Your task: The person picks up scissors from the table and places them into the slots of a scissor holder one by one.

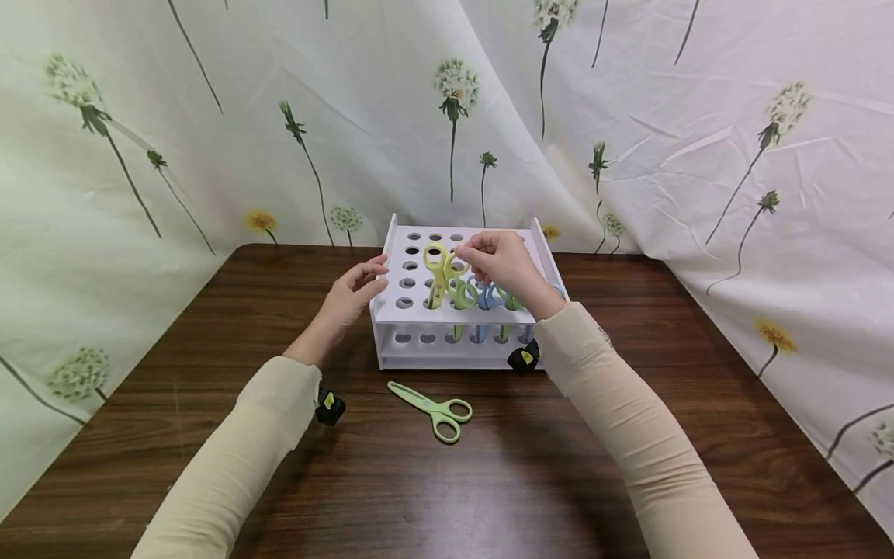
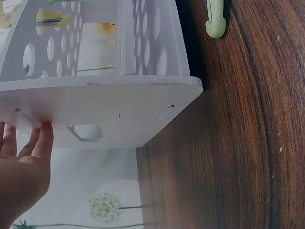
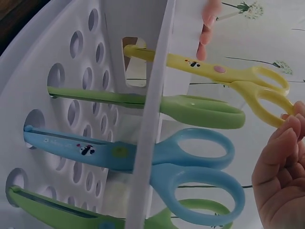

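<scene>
My right hand (image 1: 504, 262) pinches one handle loop of the yellow scissors (image 1: 438, 273). Their blades point down through a front-row hole of the white rack (image 1: 419, 314); in the right wrist view the tip of the yellow scissors (image 3: 190, 63) has passed the top panel but not reached the lower one. Against the rack's left side panel (image 2: 95, 107) rest the fingertips of my left hand (image 1: 352, 289), fingers fairly straight. Beside the yellow pair stand green scissors (image 3: 200, 110) and blue scissors (image 3: 190, 162), blades down in the holes.
Another pair of green scissors (image 1: 436, 407) lies on the dark wooden table (image 1: 335, 481) in front of the rack. More scissors stand farther right in the front row, partly behind my right wrist. A flower-printed cloth (image 1: 391, 140) hangs behind the table.
</scene>
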Demonstrator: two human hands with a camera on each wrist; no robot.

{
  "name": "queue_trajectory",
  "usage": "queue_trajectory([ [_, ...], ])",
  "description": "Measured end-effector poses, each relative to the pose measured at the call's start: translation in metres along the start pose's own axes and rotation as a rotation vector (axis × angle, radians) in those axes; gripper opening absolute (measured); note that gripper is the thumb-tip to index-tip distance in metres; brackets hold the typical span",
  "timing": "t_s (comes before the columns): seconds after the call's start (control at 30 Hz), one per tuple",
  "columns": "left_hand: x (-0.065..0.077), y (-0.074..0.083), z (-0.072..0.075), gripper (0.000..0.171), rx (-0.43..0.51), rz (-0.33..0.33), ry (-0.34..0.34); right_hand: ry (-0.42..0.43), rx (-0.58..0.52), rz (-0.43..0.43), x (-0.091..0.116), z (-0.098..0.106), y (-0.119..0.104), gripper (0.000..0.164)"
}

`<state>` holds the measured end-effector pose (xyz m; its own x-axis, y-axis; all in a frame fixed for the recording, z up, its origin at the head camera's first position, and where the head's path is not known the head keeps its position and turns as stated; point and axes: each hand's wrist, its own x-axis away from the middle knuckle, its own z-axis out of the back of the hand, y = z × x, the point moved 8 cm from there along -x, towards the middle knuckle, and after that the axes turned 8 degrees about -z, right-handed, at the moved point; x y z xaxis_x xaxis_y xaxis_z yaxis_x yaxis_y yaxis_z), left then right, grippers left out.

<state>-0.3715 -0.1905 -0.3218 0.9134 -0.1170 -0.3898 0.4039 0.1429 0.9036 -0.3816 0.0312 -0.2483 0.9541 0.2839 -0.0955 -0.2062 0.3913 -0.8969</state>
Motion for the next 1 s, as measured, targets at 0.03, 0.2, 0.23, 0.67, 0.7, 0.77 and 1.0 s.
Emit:
queue_trajectory([
  [0.03, 0.000, 0.000, 0.000, 0.029, 0.000, 0.000, -0.001, -0.002, -0.001, -0.002, 0.000, -0.001, 0.001, 0.019],
  [0.2, 0.000, 0.002, 0.000, 0.030, 0.003, 0.002, 0.004, -0.012, -0.014, -0.029, -0.001, -0.003, 0.005, 0.020],
  [0.23, 0.000, 0.002, 0.000, 0.030, 0.003, 0.004, 0.005, -0.014, -0.016, -0.034, -0.001, -0.003, 0.006, 0.020],
  [0.67, 0.000, 0.000, 0.000, 0.029, -0.008, 0.005, 0.008, -0.026, -0.006, -0.045, -0.003, -0.007, 0.011, 0.018],
  [0.7, 0.000, 0.000, 0.000, 0.030, -0.012, 0.006, 0.005, -0.027, -0.005, -0.042, -0.003, -0.008, 0.011, 0.018],
  [0.77, 0.000, -0.001, 0.000, 0.031, -0.016, 0.007, 0.001, -0.029, -0.006, -0.040, -0.003, -0.008, 0.011, 0.018],
  [1.0, 0.000, -0.001, 0.000, 0.033, -0.011, 0.010, -0.005, -0.028, 0.005, -0.029, -0.002, -0.010, 0.009, 0.019],
])
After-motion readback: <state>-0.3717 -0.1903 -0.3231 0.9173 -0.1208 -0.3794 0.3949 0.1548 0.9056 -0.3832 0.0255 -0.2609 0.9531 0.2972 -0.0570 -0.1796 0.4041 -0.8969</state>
